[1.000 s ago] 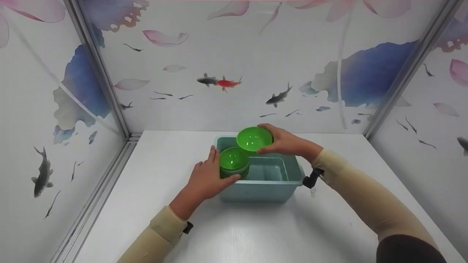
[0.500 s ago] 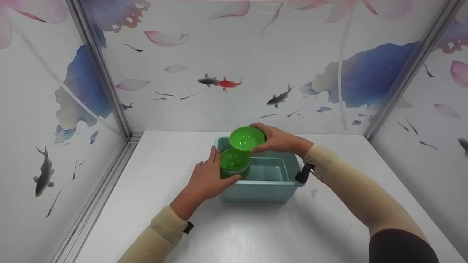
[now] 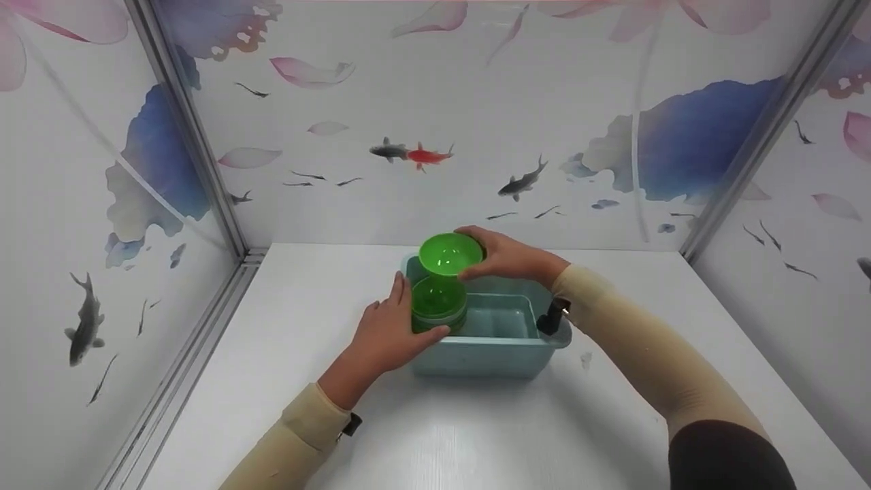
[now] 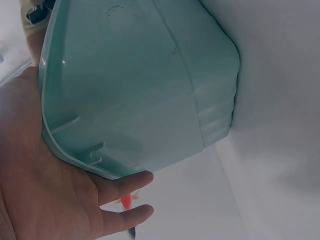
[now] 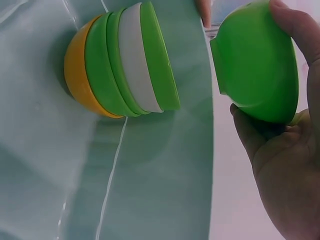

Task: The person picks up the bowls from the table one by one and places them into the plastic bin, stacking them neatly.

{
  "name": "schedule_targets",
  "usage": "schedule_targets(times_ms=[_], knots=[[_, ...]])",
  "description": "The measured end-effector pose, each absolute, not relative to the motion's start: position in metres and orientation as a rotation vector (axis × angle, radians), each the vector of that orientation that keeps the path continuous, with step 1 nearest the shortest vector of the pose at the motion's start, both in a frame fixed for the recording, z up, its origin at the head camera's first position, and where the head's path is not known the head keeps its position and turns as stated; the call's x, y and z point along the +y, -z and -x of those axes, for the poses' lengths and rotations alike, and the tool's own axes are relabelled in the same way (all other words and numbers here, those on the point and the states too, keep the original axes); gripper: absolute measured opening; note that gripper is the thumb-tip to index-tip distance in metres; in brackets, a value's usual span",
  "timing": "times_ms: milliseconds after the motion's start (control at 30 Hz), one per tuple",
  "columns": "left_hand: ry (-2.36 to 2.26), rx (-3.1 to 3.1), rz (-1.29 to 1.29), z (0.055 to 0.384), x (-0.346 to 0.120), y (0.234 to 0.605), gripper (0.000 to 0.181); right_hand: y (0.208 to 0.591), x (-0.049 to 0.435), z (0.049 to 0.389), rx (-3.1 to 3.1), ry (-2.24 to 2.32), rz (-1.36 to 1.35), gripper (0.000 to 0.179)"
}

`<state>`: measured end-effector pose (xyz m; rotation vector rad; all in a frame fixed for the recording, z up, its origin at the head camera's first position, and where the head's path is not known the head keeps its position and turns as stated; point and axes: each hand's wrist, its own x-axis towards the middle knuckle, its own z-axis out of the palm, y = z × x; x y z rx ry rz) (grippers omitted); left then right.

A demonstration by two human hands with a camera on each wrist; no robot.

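Observation:
My right hand [image 3: 507, 257] grips a bright green bowl [image 3: 450, 254] by its side, thumb near and fingers at the far side. The bowl is raised over the back left of a pale teal plastic bin [image 3: 497, 357]. Below it, a stack of nested bowls [image 3: 439, 306] stands inside the bin; the right wrist view shows an orange bowl [image 5: 77, 67] at the bottom, a white bowl [image 5: 134, 55] and green ones, with a green bowl [image 5: 159, 62] on top. My left hand [image 3: 384, 333] rests at the bin's left front corner, fingers [image 4: 127, 186] extended along its outside.
The bin stands on a white table [image 3: 435, 435] near the back wall [image 3: 326, 218], which is printed with fish and petals. Similar printed panels rise at left and right, with metal posts [image 3: 197, 136] at the corners.
My right hand has carried the green bowl leftward, from over the middle of the bin to above and behind the stack. The left hand has kept its place at the bin's corner.

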<state>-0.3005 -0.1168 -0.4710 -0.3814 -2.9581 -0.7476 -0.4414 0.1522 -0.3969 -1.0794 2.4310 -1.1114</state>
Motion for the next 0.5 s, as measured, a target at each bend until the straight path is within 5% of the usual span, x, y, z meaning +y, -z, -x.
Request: schedule_targets(times_ms=[500], knots=[[0.735,-2.95,0.387,0.301,-0.117,0.472,0.132,0.412,0.141,0.448,2.389,1.099,1.066,0.097]])
